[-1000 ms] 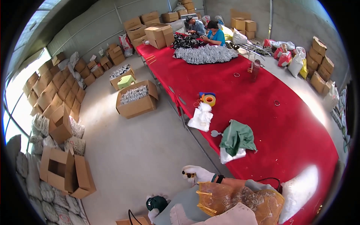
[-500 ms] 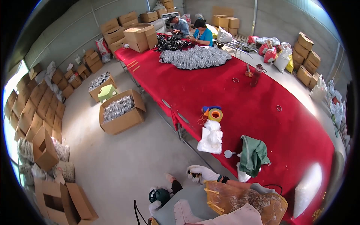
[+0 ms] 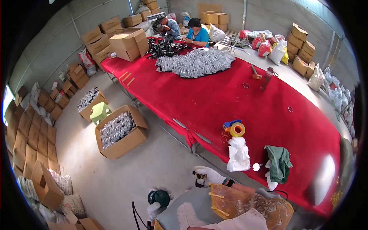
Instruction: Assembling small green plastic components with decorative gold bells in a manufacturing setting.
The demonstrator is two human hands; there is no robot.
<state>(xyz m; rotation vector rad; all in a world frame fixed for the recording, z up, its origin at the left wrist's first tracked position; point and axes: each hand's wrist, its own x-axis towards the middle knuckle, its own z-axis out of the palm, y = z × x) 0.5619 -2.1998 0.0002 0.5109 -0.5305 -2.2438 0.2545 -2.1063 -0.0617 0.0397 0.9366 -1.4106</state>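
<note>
Near the bottom of the view the person's left hand (image 3: 155,209), in a white glove, is closed around a round dark green object (image 3: 159,197) that looks like a cap or small reel, held low over the grey concrete floor (image 3: 115,180). The right hand (image 3: 209,175), also in a white glove, is curled about a small dark part (image 3: 198,175); how tightly its fingers grip I cannot tell. Both hands hang just off the near edge of the long red-covered table (image 3: 268,103), not over it. That is the risk as I see it: either piece could slip from the smooth gloves, drop to the floor and roll away. A translucent amber plastic bag (image 3: 245,203) lies across the person's lap and could snag the right wrist. On the near edge, a white tied plastic bag (image 3: 238,155), a yellow roll of tape (image 3: 237,129) and a crumpled green cloth (image 3: 280,163) sit close enough that a careless elbow might sweep them off.
</note>
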